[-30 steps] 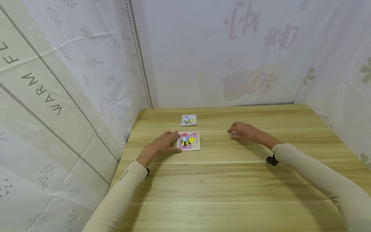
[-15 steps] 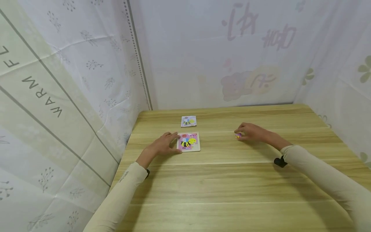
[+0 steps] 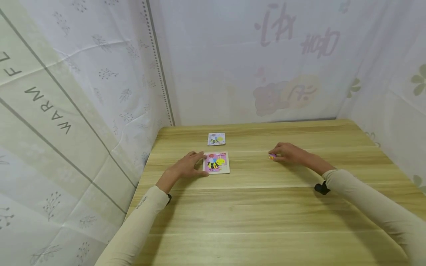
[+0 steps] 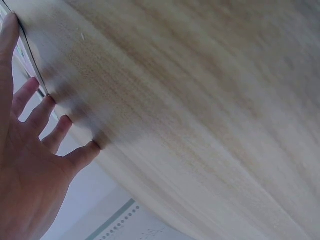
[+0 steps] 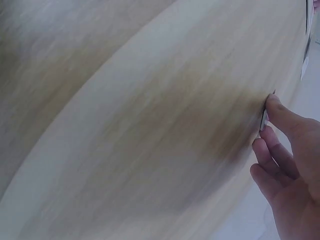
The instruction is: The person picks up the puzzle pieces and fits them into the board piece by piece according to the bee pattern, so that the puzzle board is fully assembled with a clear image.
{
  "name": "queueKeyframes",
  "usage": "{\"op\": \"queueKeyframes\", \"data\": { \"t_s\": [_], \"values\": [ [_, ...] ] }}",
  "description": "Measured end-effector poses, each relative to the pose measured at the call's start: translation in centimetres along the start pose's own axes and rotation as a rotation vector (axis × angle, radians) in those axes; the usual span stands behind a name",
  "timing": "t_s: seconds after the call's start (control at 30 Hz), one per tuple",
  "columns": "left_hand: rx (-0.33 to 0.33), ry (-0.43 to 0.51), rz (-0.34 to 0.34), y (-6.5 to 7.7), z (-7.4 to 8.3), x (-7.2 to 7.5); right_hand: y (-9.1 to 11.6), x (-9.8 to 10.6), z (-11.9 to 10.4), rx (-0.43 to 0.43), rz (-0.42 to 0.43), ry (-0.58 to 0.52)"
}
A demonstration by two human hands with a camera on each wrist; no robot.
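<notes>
On the wooden table, a square bee jigsaw puzzle (image 3: 216, 162) lies flat, with a pale bare patch at its lower right. My left hand (image 3: 187, 165) rests at its left side, fingers spread and relaxed, index finger at the far left corner and thumb along the near edge. In the left wrist view the other fingertips (image 4: 96, 145) touch the tabletop. To the right, my right hand (image 3: 288, 153) pinches a small pink and yellow puzzle piece (image 3: 272, 156) between thumb and fingers, close over the table. The right wrist view shows this thin piece (image 5: 263, 120) edge-on.
Behind the puzzle lies a small square picture card (image 3: 216, 139) showing the same bee. The wooden table (image 3: 253, 218) reaches back to a printed cloth (image 3: 213, 66), which also hangs along the left and right sides.
My right hand has shifted a little to the right with the puzzle piece, whose printed face shows more now. My left hand and the puzzle have stayed in place.
</notes>
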State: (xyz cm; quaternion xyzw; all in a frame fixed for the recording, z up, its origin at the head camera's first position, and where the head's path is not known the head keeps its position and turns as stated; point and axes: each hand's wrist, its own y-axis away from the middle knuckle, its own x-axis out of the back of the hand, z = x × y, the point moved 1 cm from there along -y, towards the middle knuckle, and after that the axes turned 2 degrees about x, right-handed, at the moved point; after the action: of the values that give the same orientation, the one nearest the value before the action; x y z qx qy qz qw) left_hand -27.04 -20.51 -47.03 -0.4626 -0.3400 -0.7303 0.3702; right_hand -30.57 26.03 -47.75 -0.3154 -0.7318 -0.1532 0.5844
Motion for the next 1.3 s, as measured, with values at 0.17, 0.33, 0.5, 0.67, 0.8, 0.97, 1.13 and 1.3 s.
{"op": "queueKeyframes", "data": {
  "t_s": [0.17,0.33,0.5,0.67,0.8,0.97,1.13,1.3],
  "values": [
    [-0.005,0.001,0.004,0.1,0.0,0.0,-1.0,-0.4,-0.6,0.022,0.010,-0.028],
    [-0.010,0.002,0.017,0.1,-0.1,0.0,-2.3,-0.8,-1.5,0.036,0.000,-0.019],
    [-0.009,0.015,0.020,0.1,0.0,-0.1,-3.6,-1.2,-2.4,0.030,-0.014,-0.033],
    [-0.005,0.025,0.022,0.1,0.0,-0.1,-4.7,-1.7,-3.4,0.033,-0.016,-0.063],
    [-0.001,0.024,0.025,0.1,-0.1,-0.1,-5.6,-2.2,-4.1,0.053,-0.015,-0.061],
    [-0.003,0.021,0.033,0.1,-0.1,0.0,-6.5,-2.7,-5.0,0.080,-0.011,-0.064],
    [0.000,0.016,0.025,0.0,-0.3,-0.1,-7.2,-2.9,-5.9,0.083,-0.027,-0.070],
    [0.002,0.020,0.017,-0.1,-0.4,-0.3,-7.9,-3.1,-6.8,0.096,-0.026,-0.090]
  ]
}}
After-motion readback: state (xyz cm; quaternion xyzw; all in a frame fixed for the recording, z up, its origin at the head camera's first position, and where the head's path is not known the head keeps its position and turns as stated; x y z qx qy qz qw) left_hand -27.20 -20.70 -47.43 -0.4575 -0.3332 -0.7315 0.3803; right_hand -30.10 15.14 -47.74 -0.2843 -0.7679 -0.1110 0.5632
